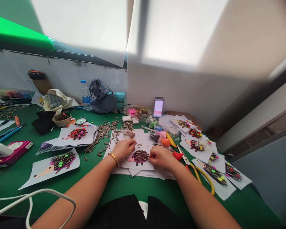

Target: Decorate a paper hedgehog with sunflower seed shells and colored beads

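seed hedgehog on white paper, partly quilled, under both hands

the half-covered pink clay hedgehog with striped sunflower-seed spines on a white paper sheet point(140, 156) lies between the left hand point(124, 149) and right hand point(160, 157); both have curled fingers pinching at its edges, though i cannot tell whether either has a seed in its grip. it seems mid-way, lacking the coloured beads of the finished hedgehog sheets point(206, 152) to its right and the finished one point(59, 161) to its left. loose seeds point(105, 132) lie behind it, yellow-handled scissors point(200, 173) to its right. the green surface point(9, 178) runs to a white wall with a window above.
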The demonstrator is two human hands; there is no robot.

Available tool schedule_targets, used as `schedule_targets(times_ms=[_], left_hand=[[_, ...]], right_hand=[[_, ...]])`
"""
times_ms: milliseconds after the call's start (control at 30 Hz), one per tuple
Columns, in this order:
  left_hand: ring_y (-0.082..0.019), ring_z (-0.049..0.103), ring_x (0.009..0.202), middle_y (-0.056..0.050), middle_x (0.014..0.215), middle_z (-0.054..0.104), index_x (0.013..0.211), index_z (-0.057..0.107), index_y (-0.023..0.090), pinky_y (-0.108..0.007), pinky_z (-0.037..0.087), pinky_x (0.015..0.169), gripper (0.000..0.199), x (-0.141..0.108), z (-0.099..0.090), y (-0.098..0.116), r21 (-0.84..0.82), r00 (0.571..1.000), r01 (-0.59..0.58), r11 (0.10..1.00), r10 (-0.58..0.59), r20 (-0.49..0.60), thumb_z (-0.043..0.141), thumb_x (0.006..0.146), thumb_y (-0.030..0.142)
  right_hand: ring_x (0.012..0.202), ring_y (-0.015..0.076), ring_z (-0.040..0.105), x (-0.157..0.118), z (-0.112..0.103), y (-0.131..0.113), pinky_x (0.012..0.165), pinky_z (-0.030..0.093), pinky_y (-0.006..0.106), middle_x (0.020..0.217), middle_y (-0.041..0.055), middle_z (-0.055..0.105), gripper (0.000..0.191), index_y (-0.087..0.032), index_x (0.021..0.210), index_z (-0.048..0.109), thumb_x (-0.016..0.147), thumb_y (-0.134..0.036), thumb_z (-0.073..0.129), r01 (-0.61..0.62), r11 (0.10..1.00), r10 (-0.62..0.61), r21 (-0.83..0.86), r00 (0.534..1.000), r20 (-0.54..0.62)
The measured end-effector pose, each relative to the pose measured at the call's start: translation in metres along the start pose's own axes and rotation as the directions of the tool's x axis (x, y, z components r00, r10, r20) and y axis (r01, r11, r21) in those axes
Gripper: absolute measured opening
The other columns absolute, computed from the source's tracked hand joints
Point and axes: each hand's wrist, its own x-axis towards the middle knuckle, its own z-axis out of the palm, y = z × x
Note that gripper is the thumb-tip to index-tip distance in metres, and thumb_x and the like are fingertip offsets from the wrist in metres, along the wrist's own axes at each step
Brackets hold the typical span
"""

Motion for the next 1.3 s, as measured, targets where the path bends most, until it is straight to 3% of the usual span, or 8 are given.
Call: schedule_targets(times_ms=[433,733,833,933,1000,1067,1200,1300], left_hand=[[-0.019,0.065,0.081,-0.002,0.086,0.074,0.097,0.070,0.026,-0.026,0.044,0.069,0.026,0.001,0.003,-0.004,-0.029,0.999,-0.040,0.999,0.039,-0.037,0.048,0.087,0.034],[-0.020,0.065,0.081,-0.002,0.086,0.074,0.096,0.070,0.026,-0.026,0.042,0.067,0.026,0.001,0.003,-0.005,-0.036,0.999,-0.035,0.999,0.034,-0.034,0.048,0.087,0.035],[-0.020,0.065,0.082,-0.002,0.084,0.074,0.097,0.070,0.026,-0.027,0.042,0.068,0.027,0.000,0.002,-0.004,-0.030,0.999,-0.029,0.999,0.028,-0.027,0.047,0.087,0.035],[-0.020,0.066,0.081,-0.002,0.084,0.074,0.097,0.070,0.026,-0.027,0.043,0.069,0.028,0.000,0.002,-0.003,-0.028,0.999,-0.020,0.999,0.020,-0.025,0.046,0.088,0.036],[-0.020,0.065,0.082,-0.002,0.087,0.074,0.097,0.071,0.025,-0.028,0.043,0.070,0.028,0.000,0.002,-0.003,-0.030,0.999,-0.019,0.999,0.017,-0.038,0.047,0.087,0.036],[-0.020,0.065,0.083,-0.002,0.087,0.074,0.097,0.071,0.025,-0.028,0.044,0.071,0.027,0.001,0.003,-0.004,-0.045,0.998,-0.028,0.999,0.026,-0.052,0.047,0.087,0.035],[-0.020,0.064,0.086,-0.003,0.090,0.073,0.099,0.070,0.024,-0.029,0.046,0.074,0.027,0.003,0.005,-0.006,-0.091,0.993,-0.076,0.993,0.066,-0.103,0.047,0.088,0.033],[-0.020,0.063,0.092,-0.005,0.098,0.070,0.097,0.069,0.022,-0.031,0.048,0.081,0.023,0.002,0.004,-0.002,-0.117,0.962,-0.185,0.976,0.155,-0.226,0.049,0.088,0.032]], right_hand=[[0.072,0.0153,0.055,0.003,0.009,0.003,0.065,0.037,0.025,0.072,0.0015,0.063,0.006,-0.020,0.068,0.068,0.072,-0.016,0.068,0.049,0.995,-0.050,-0.091,0.999,-0.019],[0.072,0.0147,0.058,0.001,-0.001,0.014,0.063,0.040,0.024,0.076,0.0010,0.064,0.006,-0.020,0.073,0.070,0.076,-0.025,0.071,-0.032,0.995,0.032,0.098,0.999,0.003],[0.080,0.0174,0.059,-0.001,-0.011,0.031,0.071,0.045,0.029,0.085,0.0036,0.067,0.009,-0.021,0.084,0.071,0.082,-0.028,0.065,-0.087,0.990,0.107,0.113,0.978,-0.182],[0.104,0.0272,0.054,-0.003,-0.017,0.049,0.085,0.042,0.040,0.113,0.0091,0.063,0.029,-0.025,0.109,0.067,0.079,-0.024,0.067,-0.291,0.954,0.235,-0.077,0.880,-0.413],[0.110,0.0315,0.050,-0.004,-0.016,0.057,0.087,0.040,0.045,0.119,0.0108,0.061,0.036,-0.026,0.113,0.065,0.077,-0.022,0.069,-0.402,0.903,0.312,-0.149,0.855,-0.413],[0.110,0.0326,0.049,-0.005,-0.015,0.060,0.087,0.038,0.047,0.118,0.0116,0.061,0.030,-0.025,0.107,0.067,0.078,-0.021,0.068,-0.444,0.877,0.349,-0.182,0.850,-0.394],[0.113,0.0329,0.047,-0.004,-0.014,0.054,0.090,0.037,0.048,0.122,0.0129,0.059,0.022,-0.022,0.106,0.064,0.084,-0.020,0.061,-0.425,0.891,0.291,-0.158,0.804,-0.519],[0.109,0.0291,0.052,-0.003,-0.016,0.042,0.092,0.039,0.044,0.119,0.0120,0.062,0.025,-0.021,0.114,0.059,0.090,-0.024,0.052,-0.242,0.969,0.169,-0.057,0.808,-0.564]])
